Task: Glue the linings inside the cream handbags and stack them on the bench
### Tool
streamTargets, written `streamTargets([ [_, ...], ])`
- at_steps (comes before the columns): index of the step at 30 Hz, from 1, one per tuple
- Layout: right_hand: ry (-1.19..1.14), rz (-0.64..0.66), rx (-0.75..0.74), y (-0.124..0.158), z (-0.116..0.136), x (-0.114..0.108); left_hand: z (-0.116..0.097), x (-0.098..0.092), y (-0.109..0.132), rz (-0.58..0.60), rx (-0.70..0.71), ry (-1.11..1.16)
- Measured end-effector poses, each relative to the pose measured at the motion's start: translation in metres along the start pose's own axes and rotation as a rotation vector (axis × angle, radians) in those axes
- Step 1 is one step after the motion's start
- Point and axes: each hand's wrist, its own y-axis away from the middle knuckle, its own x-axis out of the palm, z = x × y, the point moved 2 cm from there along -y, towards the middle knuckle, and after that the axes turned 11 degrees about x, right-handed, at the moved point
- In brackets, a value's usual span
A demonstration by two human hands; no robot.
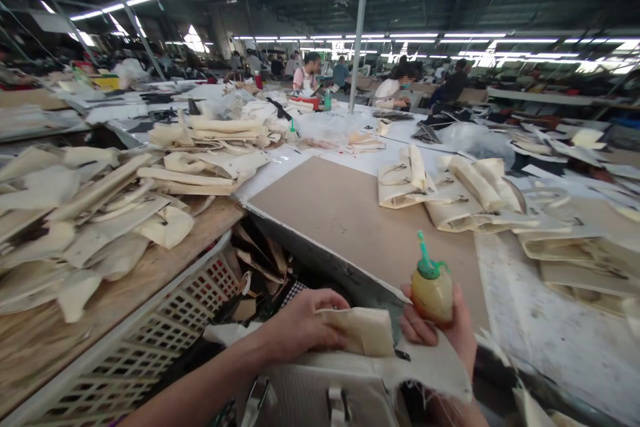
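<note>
My right hand (457,323) is wrapped round a squat yellowish glue bottle (434,297) with a green cap and narrow green nozzle pointing up. Fingers of my left hand (310,320) are closed on a folded cream flap (367,331) of a bag piece. Below lies the cream bag piece (350,373), with metal buckles on its front and frayed threads at its right edge. It rests close to my body, and its lower part runs out of view. The right wrist is partly behind the cream material.
A brown board (330,213) lies on the white table ahead. Cream bag pieces (465,193) sit at right, and a heap of cream pieces (110,213) covers the wooden table at left. A plastic crate (165,320) stands between the tables. Other people work farther back.
</note>
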Motion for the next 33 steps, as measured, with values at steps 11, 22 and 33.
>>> streamTargets([
  [11,0.146,-0.165,0.019,-0.034,-0.009,0.057,-0.023,0.016,0.005,-0.281,0.879,-0.799],
  [22,-0.032,-0.107,-0.118,-0.036,-0.025,0.079,0.003,0.016,-0.001,-0.244,0.173,0.325],
  [33,0.244,-0.414,-0.074,0.04,0.049,-0.032,-0.011,-0.087,0.003,-0.178,0.13,0.423],
])
